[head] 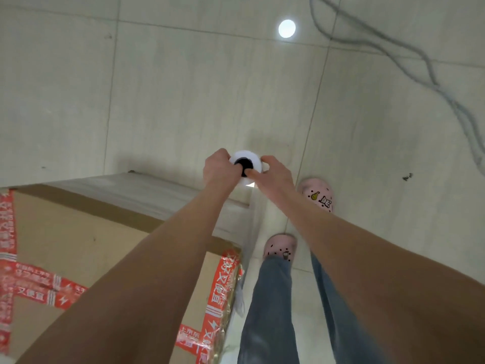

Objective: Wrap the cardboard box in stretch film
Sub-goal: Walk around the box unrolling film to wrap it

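A large cardboard box (78,245) with red printed tape fills the lower left. Clear stretch film (168,195) covers its far side and runs to a white film roll (246,157) held upright just past the box's far right corner. I see the roll from its end, with its dark core facing me. My left hand (216,168) grips the roll's left side. My right hand (274,172) grips the right side, and one of its fingers lies at the core's opening.
My legs in grey trousers and pink clogs (279,249) stand right of the box on a pale tiled floor (183,88). A grey cable (430,80) snakes across the floor at the upper right. A bright light reflection (286,28) shows on the tiles.
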